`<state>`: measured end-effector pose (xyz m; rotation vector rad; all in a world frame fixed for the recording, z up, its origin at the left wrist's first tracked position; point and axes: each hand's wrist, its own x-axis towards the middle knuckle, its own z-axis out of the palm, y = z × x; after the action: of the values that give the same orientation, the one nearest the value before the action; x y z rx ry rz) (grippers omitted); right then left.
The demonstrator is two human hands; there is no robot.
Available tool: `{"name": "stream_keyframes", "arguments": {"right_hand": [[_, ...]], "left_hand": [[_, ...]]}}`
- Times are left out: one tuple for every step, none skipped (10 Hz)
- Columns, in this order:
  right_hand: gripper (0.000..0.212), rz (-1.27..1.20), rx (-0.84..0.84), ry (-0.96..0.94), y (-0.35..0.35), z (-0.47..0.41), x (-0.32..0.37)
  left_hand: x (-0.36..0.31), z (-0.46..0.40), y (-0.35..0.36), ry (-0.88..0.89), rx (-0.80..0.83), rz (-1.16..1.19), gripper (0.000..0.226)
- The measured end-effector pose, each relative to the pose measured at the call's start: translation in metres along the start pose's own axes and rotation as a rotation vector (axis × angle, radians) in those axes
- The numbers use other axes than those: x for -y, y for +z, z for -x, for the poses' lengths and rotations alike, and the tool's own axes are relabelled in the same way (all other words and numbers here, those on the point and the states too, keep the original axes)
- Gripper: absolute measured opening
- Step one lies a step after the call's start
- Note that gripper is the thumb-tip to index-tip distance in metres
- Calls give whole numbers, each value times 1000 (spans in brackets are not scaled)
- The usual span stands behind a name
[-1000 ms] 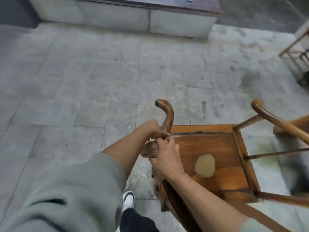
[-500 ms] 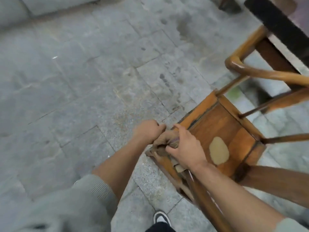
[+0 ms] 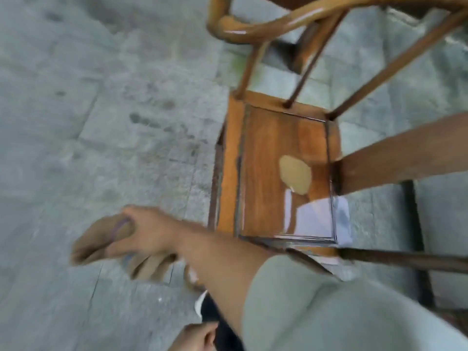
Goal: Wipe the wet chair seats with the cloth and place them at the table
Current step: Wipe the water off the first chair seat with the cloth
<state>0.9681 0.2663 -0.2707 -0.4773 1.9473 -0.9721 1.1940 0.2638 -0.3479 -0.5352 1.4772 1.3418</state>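
Two hands show, one far busier than the other. Reaching out to the left of the chair, the right hand [image 3: 152, 231] is closed round a bunched brown cloth [image 3: 101, 239], thumb over the top and fingers curled beneath, so that the cloth sticks out past the knuckles over the floor, clear of the seat. Only part of the left hand [image 3: 195, 335] is visible, at the bottom edge; its fingers look bent, but whether it grips anything cannot be told.

Grey stone paving [image 3: 76, 97], blotched with darker marks, fills the whole left side. On it stands one wooden chair [image 3: 266, 160], seen from above. It has one rectangular seat and one curved, glossy arm rail [image 3: 253, 29] across the top. Three slim posts rise from the seat's far edge to the rail, and one broad back board [image 3: 405, 158] slants away to the right. Dark bars [image 3: 415, 224] cross at the right behind it; what they belong to is unclear.

One grey-green sleeve [image 3: 329, 312], pushed up the right forearm, covers the lower right corner.

A bright wet sheen [image 3: 316, 219] lies on the seat's near right corner. Just above it is one pale, rounded patch [image 3: 295, 174].

One white shoe tip [image 3: 200, 302] peeks out beneath the right forearm.
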Motion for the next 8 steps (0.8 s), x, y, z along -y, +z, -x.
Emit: {"name": "stream_keyframes", "arguments": {"right_hand": [[38,-203,-2,-25,-35,-14,3],[48,-350,-67,82,-93,-1,-30],[55,-442,-418,299,-162,31,-103],[37,-682,-1011,559,-198,82,-178],[33,-846,-1519,862,-203,128,-238],[42,-768,-1751,1181,-187,169,-289],[61,-619,-1814,1404,-179,194,-336],[58,-451,-1576,1523,-182,179,-376]], "left_hand": [[36,-9,27,-36,35,-26,43],[-54,-73,-209,80,-203,-256,40],[-156,-100,-275,176,-312,-651,36],[-261,-131,-200,37,-503,-816,27],[-361,-174,-148,267,-486,-913,31],[-422,-227,-76,584,-278,-1099,40],[-480,-296,-25,1136,15,-1323,32],[-516,-361,-15,1319,58,-1559,31]]}}
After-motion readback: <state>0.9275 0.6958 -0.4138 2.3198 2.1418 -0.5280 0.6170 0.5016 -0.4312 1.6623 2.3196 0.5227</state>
